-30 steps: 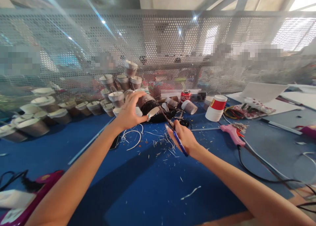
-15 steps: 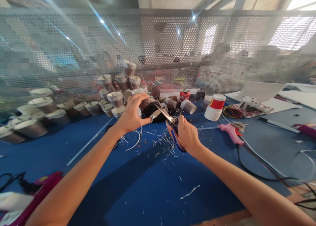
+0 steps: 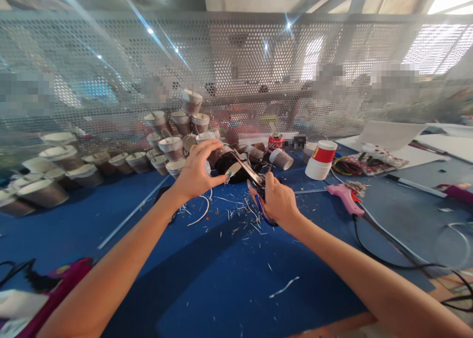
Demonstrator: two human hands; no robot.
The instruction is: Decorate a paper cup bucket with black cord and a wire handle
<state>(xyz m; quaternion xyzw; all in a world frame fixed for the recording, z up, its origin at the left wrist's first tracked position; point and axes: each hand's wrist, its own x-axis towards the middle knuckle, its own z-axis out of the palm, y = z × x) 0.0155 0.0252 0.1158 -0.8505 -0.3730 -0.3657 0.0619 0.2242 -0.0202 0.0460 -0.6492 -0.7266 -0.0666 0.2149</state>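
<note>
Scissors [image 3: 248, 168] w/ blue handles are held in the R hand [image 3: 280, 198], fingers clamped round the handles; blades are parted & pointed up-left. By the blades, near table centre, a pale piece [image 3: 235, 169] is seen at the L thumb tip. The L hand [image 3: 198, 173] is curved, w/ thumb & fingers spread apart; whether anything is gripped can't be told. Below the scissors, white offcuts [image 3: 254, 215] are scattered on the blue table [image 3: 207, 284], w/ white cord [image 3: 205, 215] curled nearby, L side. Just beyond the R hand, a brown-wrapped cup [image 3: 282, 159] is tipped on its side; a red can [image 3: 275, 142] is set behind it. Farther R, a red-&-white cup stack [image 3: 320, 160] & pink glue gun [image 3: 346, 198] are placed. Far L, wrapped cups [image 3: 85, 175] are lined up. At back, everything's bounded by a perforated screen [image 3: 254, 57].
</note>
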